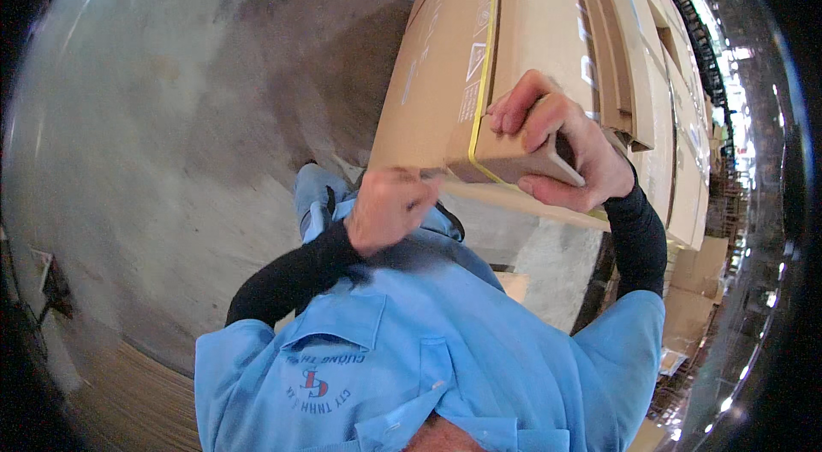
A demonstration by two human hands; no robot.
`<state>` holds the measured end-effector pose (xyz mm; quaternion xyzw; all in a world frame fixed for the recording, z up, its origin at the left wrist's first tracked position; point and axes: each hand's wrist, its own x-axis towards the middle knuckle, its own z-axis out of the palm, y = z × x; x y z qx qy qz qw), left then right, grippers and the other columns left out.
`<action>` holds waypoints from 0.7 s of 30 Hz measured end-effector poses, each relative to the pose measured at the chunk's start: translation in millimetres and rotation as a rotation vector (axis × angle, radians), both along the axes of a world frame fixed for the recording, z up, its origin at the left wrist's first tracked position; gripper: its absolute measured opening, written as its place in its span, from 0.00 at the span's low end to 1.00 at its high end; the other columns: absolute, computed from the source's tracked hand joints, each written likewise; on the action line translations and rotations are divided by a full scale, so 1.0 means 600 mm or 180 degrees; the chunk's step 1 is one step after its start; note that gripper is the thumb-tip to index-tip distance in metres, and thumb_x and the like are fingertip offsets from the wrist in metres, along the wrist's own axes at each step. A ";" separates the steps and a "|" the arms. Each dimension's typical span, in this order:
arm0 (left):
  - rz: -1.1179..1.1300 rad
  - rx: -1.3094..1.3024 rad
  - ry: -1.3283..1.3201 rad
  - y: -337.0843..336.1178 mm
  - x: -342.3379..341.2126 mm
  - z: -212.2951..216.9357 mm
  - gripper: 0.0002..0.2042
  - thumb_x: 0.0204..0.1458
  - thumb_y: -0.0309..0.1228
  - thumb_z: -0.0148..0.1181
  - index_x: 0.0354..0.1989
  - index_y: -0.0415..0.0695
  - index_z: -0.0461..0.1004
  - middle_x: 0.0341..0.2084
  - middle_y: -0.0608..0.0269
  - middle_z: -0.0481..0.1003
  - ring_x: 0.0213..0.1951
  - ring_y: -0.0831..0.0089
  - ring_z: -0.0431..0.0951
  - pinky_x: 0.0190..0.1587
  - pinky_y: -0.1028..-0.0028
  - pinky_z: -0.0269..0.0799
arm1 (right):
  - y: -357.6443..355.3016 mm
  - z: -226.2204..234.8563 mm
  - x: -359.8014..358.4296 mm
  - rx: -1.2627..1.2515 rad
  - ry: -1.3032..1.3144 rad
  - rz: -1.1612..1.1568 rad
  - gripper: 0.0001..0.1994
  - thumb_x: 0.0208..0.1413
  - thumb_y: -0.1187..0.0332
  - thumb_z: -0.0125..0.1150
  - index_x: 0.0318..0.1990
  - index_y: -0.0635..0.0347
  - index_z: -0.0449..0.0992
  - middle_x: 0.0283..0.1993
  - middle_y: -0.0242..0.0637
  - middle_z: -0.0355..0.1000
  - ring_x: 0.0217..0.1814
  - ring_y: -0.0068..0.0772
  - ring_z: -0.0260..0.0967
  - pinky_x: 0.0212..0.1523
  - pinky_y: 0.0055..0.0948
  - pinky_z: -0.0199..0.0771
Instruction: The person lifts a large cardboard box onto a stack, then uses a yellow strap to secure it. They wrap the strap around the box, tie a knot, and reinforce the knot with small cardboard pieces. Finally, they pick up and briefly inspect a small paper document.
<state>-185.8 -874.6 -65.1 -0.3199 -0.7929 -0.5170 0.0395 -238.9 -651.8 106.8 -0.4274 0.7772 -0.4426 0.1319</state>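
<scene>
A large brown cardboard carton stands in front of me, with a yellow strap running along its top and over the near edge. My right hand is closed around a folded cardboard corner piece at that near edge, thumb below and fingers above. The strap passes beside this piece. Left of it, my left hand is closed and slightly blurred, close to the carton's near left corner. Whatever its fingers pinch, if anything, is hidden.
Folded cardboard strips lie on top of the cartons, right of the strap. More cartons stand at the right. Grey concrete floor stretches to the left, and a corrugated brown surface shows at lower left.
</scene>
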 end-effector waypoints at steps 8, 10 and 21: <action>-0.0827 0.2008 0.0674 0.122 -0.097 0.066 0.34 0.50 0.44 0.63 0.60 0.37 0.59 0.65 0.35 0.50 0.67 0.39 0.49 0.67 0.44 0.38 | -0.002 -0.004 0.011 -0.0077 0.0094 -0.0163 0.22 0.38 0.72 0.66 0.43 0.56 0.65 0.43 0.42 0.63 0.47 0.47 0.62 0.50 0.43 0.63; -0.0824 0.1723 0.0790 0.121 -0.102 0.067 0.35 0.49 0.49 0.62 0.58 0.37 0.60 0.64 0.35 0.51 0.67 0.37 0.49 0.66 0.40 0.39 | -0.010 0.027 0.009 -0.0033 -0.0453 -0.0299 0.29 0.34 0.70 0.71 0.49 0.56 0.66 0.47 0.47 0.64 0.52 0.49 0.63 0.56 0.43 0.61; -0.2228 0.1182 0.0764 0.059 -0.185 0.102 0.20 0.43 0.42 0.69 0.29 0.43 0.64 0.63 0.40 0.55 0.65 0.41 0.54 0.66 0.42 0.45 | 0.154 0.071 -0.051 0.2922 -0.0191 -0.4846 0.57 0.31 0.48 0.75 0.67 0.67 0.50 0.61 0.61 0.62 0.65 0.58 0.60 0.64 0.41 0.60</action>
